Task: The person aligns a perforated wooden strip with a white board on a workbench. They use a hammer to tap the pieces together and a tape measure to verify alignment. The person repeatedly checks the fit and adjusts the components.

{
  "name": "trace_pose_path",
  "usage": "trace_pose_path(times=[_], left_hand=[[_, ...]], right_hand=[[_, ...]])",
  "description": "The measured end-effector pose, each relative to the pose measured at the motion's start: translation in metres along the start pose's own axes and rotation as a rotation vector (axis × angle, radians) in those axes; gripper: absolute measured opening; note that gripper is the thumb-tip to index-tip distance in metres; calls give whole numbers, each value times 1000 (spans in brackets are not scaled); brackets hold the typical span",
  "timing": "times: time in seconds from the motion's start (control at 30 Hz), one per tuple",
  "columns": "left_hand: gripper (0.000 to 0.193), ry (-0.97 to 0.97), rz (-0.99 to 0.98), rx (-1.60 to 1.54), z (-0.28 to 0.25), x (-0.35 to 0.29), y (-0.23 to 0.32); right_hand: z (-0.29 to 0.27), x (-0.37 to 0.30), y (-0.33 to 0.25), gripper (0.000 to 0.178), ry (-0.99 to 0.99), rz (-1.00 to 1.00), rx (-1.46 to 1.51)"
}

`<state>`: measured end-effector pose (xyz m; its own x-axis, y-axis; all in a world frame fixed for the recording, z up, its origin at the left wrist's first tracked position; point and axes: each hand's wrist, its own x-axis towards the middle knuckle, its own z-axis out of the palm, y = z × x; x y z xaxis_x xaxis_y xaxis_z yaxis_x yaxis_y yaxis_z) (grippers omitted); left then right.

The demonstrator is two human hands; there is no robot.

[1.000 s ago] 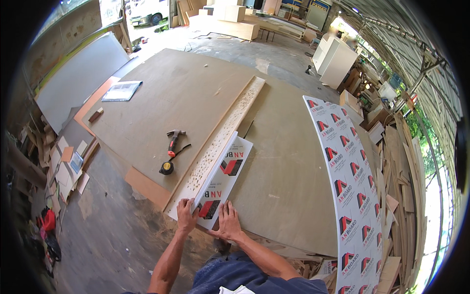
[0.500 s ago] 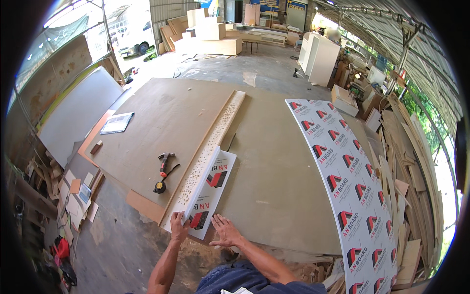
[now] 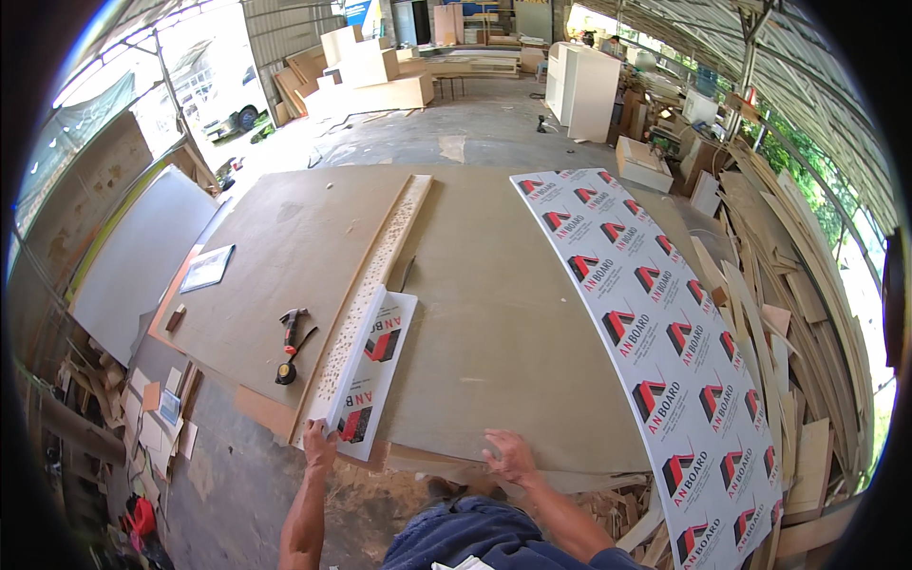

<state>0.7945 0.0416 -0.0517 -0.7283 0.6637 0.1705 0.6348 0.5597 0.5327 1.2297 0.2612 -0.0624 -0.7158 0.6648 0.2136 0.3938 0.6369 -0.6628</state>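
Note:
My left hand (image 3: pixel 320 445) is closed at the near end of a short white board piece (image 3: pixel 375 375), which carries a red and black print and has a narrow white side tilted up. This piece lies over the near part of a long wooden strip (image 3: pixel 372 256) with a speckled face and thin raised edges. Over the near edge of a big greyish-brown sheet (image 3: pixel 475 351), my right hand (image 3: pixel 511 458) hovers with bent, parted fingers and nothing in them. A thin dark tool (image 3: pixel 408 274) lies beside the short piece's far end.
A claw hammer (image 3: pixel 292 332) and a tape measure (image 3: pixel 285 372) rest left of the strip. Farther left are a small brown block (image 3: pixel 176 317) and a flat packet (image 3: pixel 207 269). A long printed white panel (image 3: pixel 627 313) covers the right side. Wood offcuts (image 3: pixel 807 285) pile up beyond it.
My right hand has lifted off the short board piece's side and moved right. The left hand stays at its near end. The view has shifted, moving the worktop leftward in the picture.

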Motion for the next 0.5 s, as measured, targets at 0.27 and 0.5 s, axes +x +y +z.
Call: trace_pose_path(times=[0.27, 0.5], left_hand=[[36, -48, -23, 171, -10, -5, 21], [39, -11, 35, 153, -8, -3, 10]], right_hand=[[-30, -61, 26, 39, 251, 216, 42], [-34, -46, 24, 40, 256, 224, 48]])
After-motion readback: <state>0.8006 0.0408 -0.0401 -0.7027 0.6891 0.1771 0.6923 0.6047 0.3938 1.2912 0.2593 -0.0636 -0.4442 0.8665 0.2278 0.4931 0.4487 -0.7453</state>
